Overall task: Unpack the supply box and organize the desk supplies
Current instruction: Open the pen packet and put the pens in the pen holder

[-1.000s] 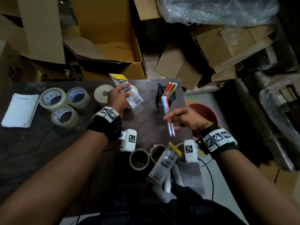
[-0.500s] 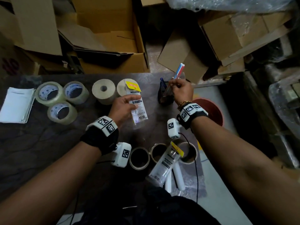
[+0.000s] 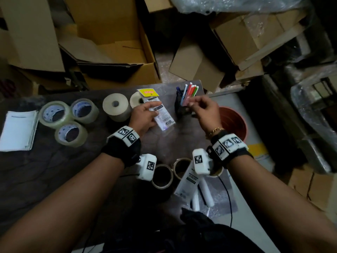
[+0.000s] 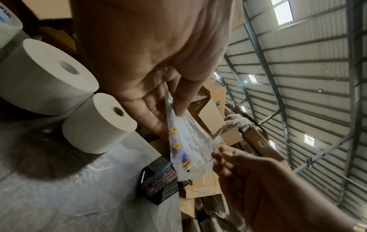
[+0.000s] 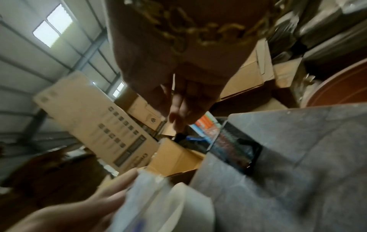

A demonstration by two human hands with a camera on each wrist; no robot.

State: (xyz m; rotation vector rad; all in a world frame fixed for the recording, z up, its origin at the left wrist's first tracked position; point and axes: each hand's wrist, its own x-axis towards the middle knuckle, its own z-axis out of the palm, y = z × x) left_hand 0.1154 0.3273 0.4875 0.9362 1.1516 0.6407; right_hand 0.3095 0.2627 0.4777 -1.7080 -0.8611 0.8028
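My left hand [image 3: 145,115] pinches a clear pen package [image 3: 163,115] with a yellow header, thumb on top, above the dark desk [image 3: 54,170]. The left wrist view shows that package [image 4: 186,149] edge-on between thumb and fingers. To its right stands a black mesh pen holder [image 3: 179,110] with several coloured pens [image 3: 190,91] upright in it. My right hand [image 3: 202,108] hovers just right of the holder, fingers loosely bent and holding nothing. In the right wrist view the right hand's fingers [image 5: 184,102] point at the holder [image 5: 234,149].
Three clear tape rolls [image 3: 54,114] and a white notepad [image 3: 18,130] lie at the left; two white paper rolls [image 3: 116,108] stand behind the left hand. Masking tape rings [image 3: 162,176], another package [image 3: 189,181] and white tubes lie near me. A red-brown bucket [image 3: 233,123] stands off the desk's right edge.
My right hand carried a blue and a red pen up to the holder, dropped them in and has come away empty. My left hand kept its hold on the package.
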